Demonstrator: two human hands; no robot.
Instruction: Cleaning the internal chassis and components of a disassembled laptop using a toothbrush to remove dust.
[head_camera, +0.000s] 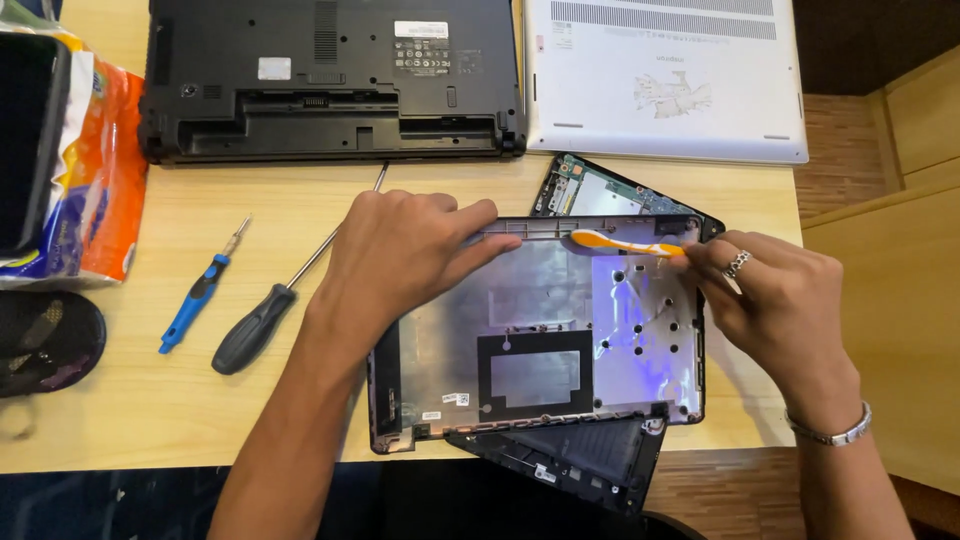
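The left hand (405, 255) lies flat, fingers spread and pressing down on the upper left part of a detached laptop bottom cover (540, 330), which sits inner side up near the front edge of the wooden table (130, 400). The right hand (775, 300), with a ring and a bracelet, pinches the handle end of an orange and white toothbrush (620, 243), whose head rests on the cover's top rim. The work looks like brushing along that rim; continuing would call for a firm steadying press from the left hand while the brush moves along the edge. Under the cover lies the dark laptop body (585, 455), its circuit board (600, 190) showing just above. To the left lie a blue-handled screwdriver (200, 295) and a black-handled screwdriver (265, 320). Farther back rest an upturned black laptop (330, 80) and a white laptop (665, 80). An orange and white packet (95, 170) sits at the left edge. Wooden panelling (900, 250) stands right.
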